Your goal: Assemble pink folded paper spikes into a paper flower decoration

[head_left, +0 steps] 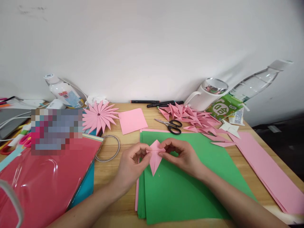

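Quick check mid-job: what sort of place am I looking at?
Probably a paper-craft desk set against a white wall: green paper sheets stacked on the wooden tabletop, black-handled scissors, and a pile of folded pink paper points beside a white mug.

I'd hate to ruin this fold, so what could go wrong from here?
1. The left hand and right hand pinch the pink piece near its top only; an uneven pull might skew the crease or tear it.
2. The scissors lie just behind the hands, so a reach towards the pile of folded pieces could catch them.
3. The mug stands by that pile; a knock might spill onto it, if it holds liquid.
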Demonstrator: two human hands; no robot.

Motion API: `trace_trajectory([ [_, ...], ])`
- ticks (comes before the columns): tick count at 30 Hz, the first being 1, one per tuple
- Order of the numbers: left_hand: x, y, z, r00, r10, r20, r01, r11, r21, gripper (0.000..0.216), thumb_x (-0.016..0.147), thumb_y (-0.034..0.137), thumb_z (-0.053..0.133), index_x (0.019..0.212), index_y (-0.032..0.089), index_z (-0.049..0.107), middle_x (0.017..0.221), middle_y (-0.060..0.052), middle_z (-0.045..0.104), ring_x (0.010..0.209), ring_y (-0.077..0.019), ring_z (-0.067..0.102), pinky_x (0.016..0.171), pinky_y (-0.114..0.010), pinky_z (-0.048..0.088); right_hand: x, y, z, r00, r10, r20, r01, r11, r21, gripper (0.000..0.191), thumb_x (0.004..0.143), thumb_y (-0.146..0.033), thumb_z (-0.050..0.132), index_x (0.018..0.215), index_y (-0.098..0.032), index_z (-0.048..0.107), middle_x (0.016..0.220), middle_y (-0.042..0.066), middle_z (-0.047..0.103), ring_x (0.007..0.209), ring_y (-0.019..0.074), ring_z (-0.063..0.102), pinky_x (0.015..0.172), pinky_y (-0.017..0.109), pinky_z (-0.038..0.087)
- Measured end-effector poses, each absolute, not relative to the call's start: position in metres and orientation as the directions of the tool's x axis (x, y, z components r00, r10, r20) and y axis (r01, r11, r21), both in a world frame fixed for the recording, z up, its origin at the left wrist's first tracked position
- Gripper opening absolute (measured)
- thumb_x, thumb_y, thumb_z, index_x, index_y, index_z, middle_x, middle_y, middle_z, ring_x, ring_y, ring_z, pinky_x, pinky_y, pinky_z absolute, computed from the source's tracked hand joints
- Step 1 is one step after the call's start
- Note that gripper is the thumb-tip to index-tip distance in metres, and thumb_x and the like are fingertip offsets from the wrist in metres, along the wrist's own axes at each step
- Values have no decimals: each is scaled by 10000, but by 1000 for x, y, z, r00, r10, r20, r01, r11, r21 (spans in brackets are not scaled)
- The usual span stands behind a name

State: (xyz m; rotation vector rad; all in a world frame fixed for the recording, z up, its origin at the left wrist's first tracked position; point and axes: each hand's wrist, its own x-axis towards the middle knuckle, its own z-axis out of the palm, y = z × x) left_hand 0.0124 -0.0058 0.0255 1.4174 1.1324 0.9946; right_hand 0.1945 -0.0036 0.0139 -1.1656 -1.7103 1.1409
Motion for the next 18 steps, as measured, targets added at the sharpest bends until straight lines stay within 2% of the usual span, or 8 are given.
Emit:
trace_trajectory([
  [6, 12, -6, 22, 228, 972, -49, 119, 23, 993, 80, 711, 215, 625, 775, 167, 625, 638, 19, 592, 576, -82, 528, 526, -178, 417, 194, -5, 13, -296, 952, 75, 257, 155, -954, 158, 775, -312, 625, 848, -176, 592, 719, 0, 598, 633, 97, 524, 578, 220, 455],
  [13, 11, -6, 21, 216, 971, -105, 124, 80, 989, 113, 683, 258, 660, 728, 161, 625, 652, 9, 603, 555, -83, 516, 490, -177, 409, 191, -6, 14, -288, 957, -25, 147, 19, -989, 287, 718, -380, 679, 833, -183, 505, 718, -15, 566, 639, 103, 538, 571, 226, 455],
  [18, 11, -4, 22, 254, 954, -162, 92, 143, 986, 129, 664, 257, 676, 692, 152, 606, 601, 27, 569, 506, -71, 504, 475, -178, 397, 191, -7, 16, -274, 960, -53, 143, -13, -990, 295, 705, -382, 690, 777, -182, 484, 687, -28, 526, 599, 84, 490, 542, 204, 430],
])
